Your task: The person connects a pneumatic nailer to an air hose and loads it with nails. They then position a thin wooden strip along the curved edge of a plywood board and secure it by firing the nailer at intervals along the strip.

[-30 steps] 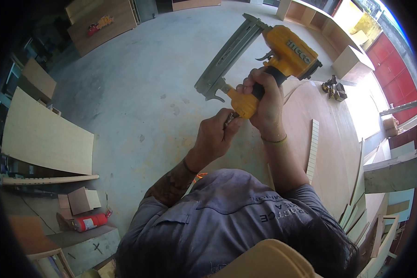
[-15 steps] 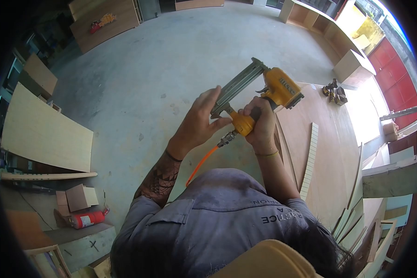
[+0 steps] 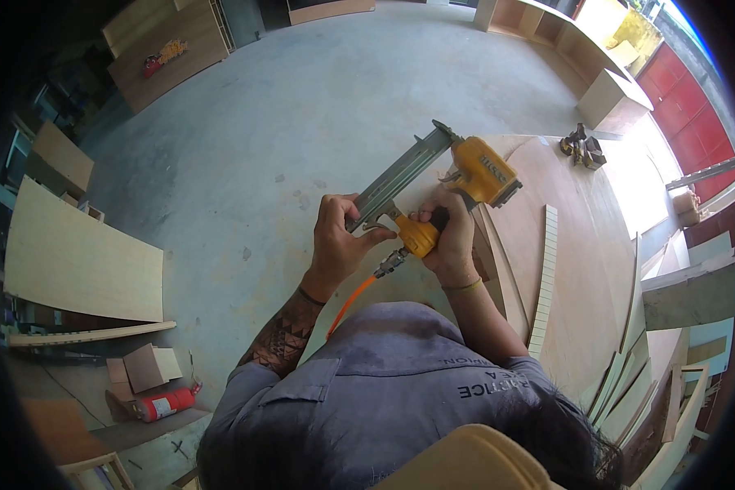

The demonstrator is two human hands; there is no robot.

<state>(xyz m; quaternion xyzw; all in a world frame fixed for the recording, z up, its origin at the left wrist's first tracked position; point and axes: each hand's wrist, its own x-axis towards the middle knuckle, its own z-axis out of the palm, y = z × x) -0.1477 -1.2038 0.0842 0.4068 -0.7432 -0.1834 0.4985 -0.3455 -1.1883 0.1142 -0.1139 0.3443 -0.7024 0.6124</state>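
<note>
A yellow pneumatic nail gun [image 3: 483, 170] is held in front of my chest, its long grey magazine [image 3: 404, 175] slanting up toward the top. My right hand [image 3: 454, 243] is closed round its black-and-yellow handle. At the lower rear end of the magazine, my left hand [image 3: 335, 251] has its fingers curled over the edge and its thumb reaching to the latch area. Part of the handle is hidden by my right fingers. From a metal coupling [image 3: 390, 263] at the handle's base, an orange air hose [image 3: 349, 306] runs down toward my body.
On the right lies a large plywood sheet [image 3: 584, 269] with a slatted strip [image 3: 545, 273] and cordless tools [image 3: 581, 149] on it. Boards [image 3: 82, 253] and a red fire extinguisher [image 3: 167, 403] are at left. Wooden cabinets [image 3: 612, 102] stand at the back right.
My left fingers, earlier stretched out along the magazine, are now curled over its rear end. The nail gun has shifted slightly down and left in view, still in my right hand.
</note>
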